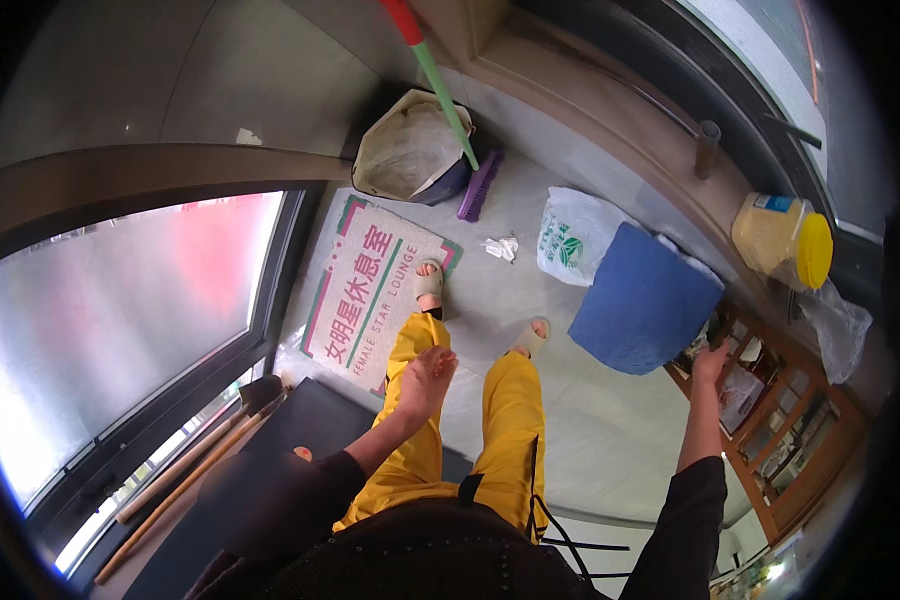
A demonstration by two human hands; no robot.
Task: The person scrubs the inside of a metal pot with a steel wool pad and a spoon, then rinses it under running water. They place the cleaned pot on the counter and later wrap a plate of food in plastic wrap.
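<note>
My left hand [426, 381] hangs over my left thigh, above the yellow trousers [412, 427]. Its fingers are curled, no object shows in it, and the inside of the hand is hidden. To the right, my right hand [709, 364] reaches down to the end of a brown wooden rack [784, 442] with divided compartments. Close by lies a flat blue sheet, perhaps cloth [637, 300], its near corner beside the fingers. Whether those fingertips grip anything is too small to tell. A white plastic bag [570, 240] with green print sits against the blue sheet.
Ahead stand a lined bin [448, 187] and a broom [481, 186]. Crumpled tissue [501, 248] lies near a printed doormat [367, 300] under my left foot. A yellow-lidded jar [772, 232] and a cup [707, 150] stand on the right ledge. Long-handled tools [187, 480] lie at left.
</note>
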